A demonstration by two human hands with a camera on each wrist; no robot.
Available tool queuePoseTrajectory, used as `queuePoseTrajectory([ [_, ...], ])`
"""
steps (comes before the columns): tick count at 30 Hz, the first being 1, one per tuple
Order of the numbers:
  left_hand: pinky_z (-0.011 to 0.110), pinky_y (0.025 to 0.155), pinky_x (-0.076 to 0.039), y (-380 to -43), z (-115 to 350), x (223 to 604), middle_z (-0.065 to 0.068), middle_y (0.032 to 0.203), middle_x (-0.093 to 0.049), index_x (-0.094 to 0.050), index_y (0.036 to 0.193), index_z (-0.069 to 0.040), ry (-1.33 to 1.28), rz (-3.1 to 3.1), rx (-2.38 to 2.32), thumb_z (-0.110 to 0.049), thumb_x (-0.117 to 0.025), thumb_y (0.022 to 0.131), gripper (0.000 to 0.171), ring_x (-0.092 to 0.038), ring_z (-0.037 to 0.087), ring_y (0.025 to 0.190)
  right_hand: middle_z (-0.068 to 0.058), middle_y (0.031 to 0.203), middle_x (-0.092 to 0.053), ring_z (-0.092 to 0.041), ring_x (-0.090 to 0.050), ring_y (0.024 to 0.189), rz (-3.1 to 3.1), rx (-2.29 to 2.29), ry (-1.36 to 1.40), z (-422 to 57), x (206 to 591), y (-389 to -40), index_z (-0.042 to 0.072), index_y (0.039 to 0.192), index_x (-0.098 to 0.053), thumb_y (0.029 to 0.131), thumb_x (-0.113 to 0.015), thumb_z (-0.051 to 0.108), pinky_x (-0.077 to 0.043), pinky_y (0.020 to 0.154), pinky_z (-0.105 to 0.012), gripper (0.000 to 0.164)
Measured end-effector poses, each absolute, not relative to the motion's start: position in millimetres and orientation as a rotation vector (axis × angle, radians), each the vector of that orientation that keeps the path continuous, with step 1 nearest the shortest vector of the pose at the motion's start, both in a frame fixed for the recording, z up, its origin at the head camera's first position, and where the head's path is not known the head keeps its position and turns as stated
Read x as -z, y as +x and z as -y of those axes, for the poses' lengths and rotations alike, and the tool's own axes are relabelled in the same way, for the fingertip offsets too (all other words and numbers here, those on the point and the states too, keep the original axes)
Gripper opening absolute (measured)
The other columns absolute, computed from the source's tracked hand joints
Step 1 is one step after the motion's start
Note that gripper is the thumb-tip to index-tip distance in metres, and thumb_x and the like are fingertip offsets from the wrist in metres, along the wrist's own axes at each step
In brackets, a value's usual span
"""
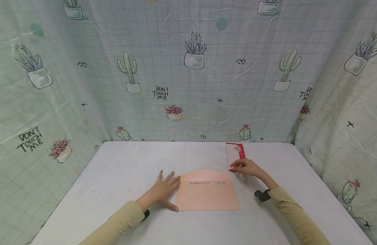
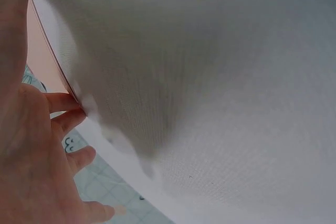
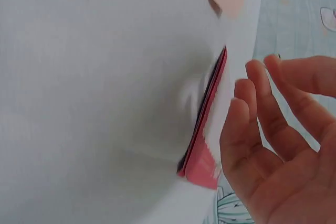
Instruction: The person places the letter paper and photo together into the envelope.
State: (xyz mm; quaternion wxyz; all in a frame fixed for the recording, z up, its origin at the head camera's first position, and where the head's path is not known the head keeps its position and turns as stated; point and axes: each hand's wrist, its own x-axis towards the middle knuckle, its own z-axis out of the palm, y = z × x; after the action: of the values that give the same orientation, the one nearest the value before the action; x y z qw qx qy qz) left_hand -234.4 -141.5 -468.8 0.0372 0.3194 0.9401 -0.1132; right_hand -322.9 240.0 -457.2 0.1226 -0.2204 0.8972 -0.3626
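A peach-coloured envelope (image 1: 207, 198) lies flat with its flap side up and the flap pointing to the far side. A thin shiny strip (image 1: 205, 183) runs along its upper part. My left hand (image 1: 165, 189) has its fingers and thumb spread, with fingertips right at the envelope's left edge. Beyond the envelope's right corner is a red and white card (image 1: 232, 152) with a flower design. Over its near end hovers my right hand (image 1: 248, 167), fingers loosely bent. In the right wrist view the fingers (image 3: 239, 124) stand beside the card (image 3: 208, 124), with nothing between them and the thumb.
A white cloth (image 1: 139, 163) covers the table. Grey-green curtains (image 1: 194, 85) with cactus prints rise behind it and along both sides. A dark device (image 1: 262, 195) sits at the right wrist, and another (image 1: 146, 215) shows at the left wrist.
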Motion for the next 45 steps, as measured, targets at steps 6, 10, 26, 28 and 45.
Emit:
queuePoseTrajectory([
  [6, 0.066, 0.1, -0.016, -233.1, 141.1, 468.3, 0.004, 0.146, -0.028, -0.032, 0.137, -0.011, 0.98, -2.886, 0.341, -0.079, -0.051, 0.059, 0.106, -0.02, 0.032, 0.136, -0.015, 0.097, -0.062, -0.02, -0.053, 0.08, -2.815, 0.966, -0.479, -248.9, 458.0, -337.3, 0.001, 0.103, -0.063, 0.086, -0.055, 0.013, -0.048, 0.062, -0.026, 0.022],
  [10, 0.066, 0.1, -0.015, -232.5, 140.8, 467.6, 0.005, 0.146, -0.028, -0.032, 0.137, -0.01, 0.98, -2.879, 0.329, -0.079, -0.052, 0.059, 0.106, -0.02, 0.032, 0.136, -0.018, 0.096, -0.062, -0.025, -0.055, 0.084, -2.894, 0.932, -0.429, -252.4, 456.5, -344.7, -0.003, 0.102, -0.061, 0.085, -0.056, 0.012, -0.049, 0.067, -0.03, 0.023],
  [26, 0.066, 0.1, -0.016, -232.4, 139.8, 467.0, 0.006, 0.146, -0.028, -0.032, 0.137, -0.01, 0.974, -2.876, 0.333, -0.078, -0.052, 0.059, 0.106, -0.019, 0.033, 0.136, -0.023, 0.097, -0.057, -0.024, -0.053, 0.075, -2.95, 0.629, -0.107, -248.3, 460.7, -365.5, -0.009, 0.119, -0.041, 0.082, -0.06, 0.024, -0.051, 0.066, -0.035, 0.054],
  [28, 0.066, 0.101, -0.015, -232.6, 139.6, 466.7, 0.006, 0.146, -0.027, -0.032, 0.137, -0.01, 0.97, -2.876, 0.327, -0.078, -0.053, 0.059, 0.106, -0.019, 0.032, 0.136, -0.024, 0.1, -0.057, -0.025, -0.053, 0.078, -2.932, 0.626, -0.055, -247.5, 462.3, -366.8, -0.008, 0.122, -0.038, 0.081, -0.062, 0.026, -0.051, 0.07, -0.037, 0.058],
  [45, 0.066, 0.1, -0.015, -230.9, 141.0, 464.5, 0.006, 0.147, -0.027, -0.031, 0.138, -0.01, 0.978, -2.868, 0.329, -0.079, -0.052, 0.059, 0.107, -0.019, 0.032, 0.136, -0.016, 0.091, -0.049, -0.021, -0.046, 0.074, -2.758, 0.905, 0.26, -256.6, 471.1, -371.4, -0.006, 0.113, -0.042, 0.071, -0.072, 0.026, -0.042, 0.06, -0.025, 0.061],
])
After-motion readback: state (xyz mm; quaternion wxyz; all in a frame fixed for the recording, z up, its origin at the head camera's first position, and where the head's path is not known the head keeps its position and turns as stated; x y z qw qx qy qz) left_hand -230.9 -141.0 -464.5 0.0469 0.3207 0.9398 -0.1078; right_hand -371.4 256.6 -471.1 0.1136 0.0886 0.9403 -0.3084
